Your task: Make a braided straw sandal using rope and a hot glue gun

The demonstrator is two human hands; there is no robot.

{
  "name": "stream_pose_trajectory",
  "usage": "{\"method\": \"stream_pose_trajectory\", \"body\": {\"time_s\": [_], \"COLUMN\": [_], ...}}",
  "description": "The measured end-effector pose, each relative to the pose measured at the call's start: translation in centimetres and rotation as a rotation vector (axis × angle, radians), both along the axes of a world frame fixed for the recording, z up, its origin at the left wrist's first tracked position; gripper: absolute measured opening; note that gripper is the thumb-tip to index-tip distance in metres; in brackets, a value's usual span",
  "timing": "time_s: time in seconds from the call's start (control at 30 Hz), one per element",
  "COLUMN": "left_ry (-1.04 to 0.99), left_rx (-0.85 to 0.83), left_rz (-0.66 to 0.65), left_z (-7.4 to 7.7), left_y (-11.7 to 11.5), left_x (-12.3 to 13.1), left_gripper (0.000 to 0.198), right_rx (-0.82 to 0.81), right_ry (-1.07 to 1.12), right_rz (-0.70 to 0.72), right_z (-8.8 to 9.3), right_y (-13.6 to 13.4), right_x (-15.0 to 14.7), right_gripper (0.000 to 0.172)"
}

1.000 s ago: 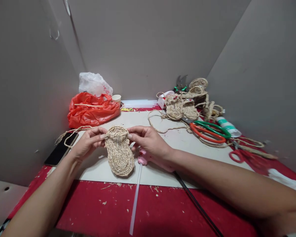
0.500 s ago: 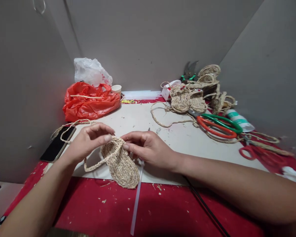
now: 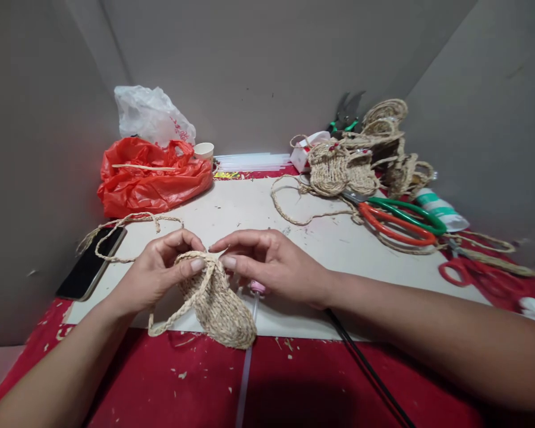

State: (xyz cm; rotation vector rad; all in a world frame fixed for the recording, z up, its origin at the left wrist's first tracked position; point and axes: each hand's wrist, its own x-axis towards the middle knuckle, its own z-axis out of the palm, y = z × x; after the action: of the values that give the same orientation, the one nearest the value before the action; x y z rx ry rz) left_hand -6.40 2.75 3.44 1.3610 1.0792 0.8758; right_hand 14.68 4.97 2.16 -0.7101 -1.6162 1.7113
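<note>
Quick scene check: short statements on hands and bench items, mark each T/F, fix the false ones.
1. The left hand grips the tan woven-straw, sole-shaped piece near its upper edge. True.
2. The right hand holds the small red-handled scissors. False: its thumb is at the straw piece's upper edge.
3. A small white paper cup stands beside the crumpled red plastic bag. True.
4. The large metal scissors have two blue handles. False: one is green, one orange.
5. The flat black rectangular phone lies to the left of the left hand. True.
</note>
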Motion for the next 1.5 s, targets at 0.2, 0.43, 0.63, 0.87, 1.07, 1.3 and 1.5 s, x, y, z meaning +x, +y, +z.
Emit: {"method": "stream_pose_trajectory", "body": {"time_s": [0.2,0.43,0.63,0.87,1.07,1.3,1.5], "left_ry": [0.057,0.084,0.097,0.074,0.099,0.085,0.081], "left_rx": [0.018,0.081,0.051,-0.004,0.063,0.079,0.081], "left_rz": [-0.006,0.058,0.049,0.061,0.081,0.089,0.083], "left_z": [-0.2,0.0,0.1,0.5,0.4,0.1,-0.2], "left_y": [-0.3,-0.9,-1.1,-1.0,-0.7,-0.5,-0.6], "left_x": [0.4,1.2,1.4,1.5,1.0,0.5,0.7], "left_gripper": [0.017,0.016,0.016,0.018,0.017,0.015,0.016], "right_rx": [0.081,0.014,0.068,0.009,0.03,0.059,0.057], "right_ry": [-0.039,-0.03,-0.073,-0.093,-0.114,-0.089,-0.095], "right_rz": [-0.059,-0.056,-0.055,-0.036,-0.062,0.005,0.049], "right_z": [0.0,0.4,0.3,0.0,0.4,0.1,-0.3], "right_y": [-0.1,-0.5,-0.5,-0.5,-0.3,-0.4,-0.3], "right_x": [-0.2,-0.7,-0.6,-0.6,-0.3,-0.5,-0.4], "right_gripper": [0.012,0.01,0.005,0.004,0.012,0.022,0.021]}}
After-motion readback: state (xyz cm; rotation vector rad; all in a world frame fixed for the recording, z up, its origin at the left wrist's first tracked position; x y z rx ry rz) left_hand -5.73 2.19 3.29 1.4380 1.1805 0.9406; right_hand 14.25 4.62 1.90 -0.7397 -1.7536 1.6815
